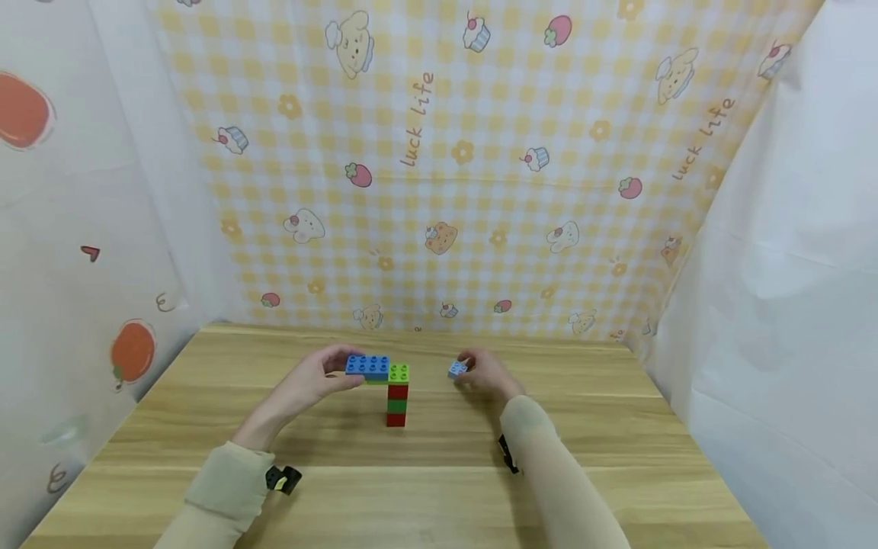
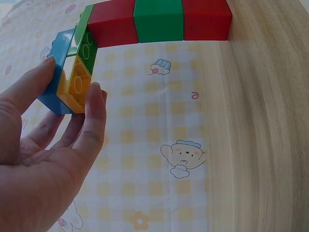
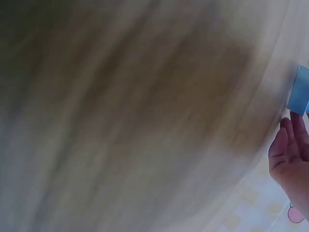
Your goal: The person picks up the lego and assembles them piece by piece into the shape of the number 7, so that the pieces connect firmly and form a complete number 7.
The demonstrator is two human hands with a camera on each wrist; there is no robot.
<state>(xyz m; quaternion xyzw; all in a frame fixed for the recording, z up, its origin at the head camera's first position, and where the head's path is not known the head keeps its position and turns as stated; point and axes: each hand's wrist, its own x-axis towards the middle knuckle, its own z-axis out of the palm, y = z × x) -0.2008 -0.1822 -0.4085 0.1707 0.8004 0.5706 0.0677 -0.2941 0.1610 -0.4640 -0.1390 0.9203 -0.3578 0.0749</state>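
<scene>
A tower of red and green building bricks [image 1: 397, 406] stands upright on the table, topped by a lime green brick [image 1: 399, 374]. From its top, a long blue brick [image 1: 368, 364] reaches out to the left. Under that blue brick sits a yellow brick [image 2: 76, 84], seen in the left wrist view beside the lime green one. My left hand [image 1: 320, 377] pinches the free outer end of the blue and yellow bricks between thumb and fingers. To the right of the tower, my right hand [image 1: 488, 374] holds a small light blue brick [image 1: 456, 370] in its fingertips, close over the table.
The wooden table [image 1: 411, 503] ends at a yellow checked cloth [image 1: 439, 191] hung behind it. White sheets hang at the left [image 1: 75, 229] and right [image 1: 775, 290]. Black wrist straps show on both sleeves.
</scene>
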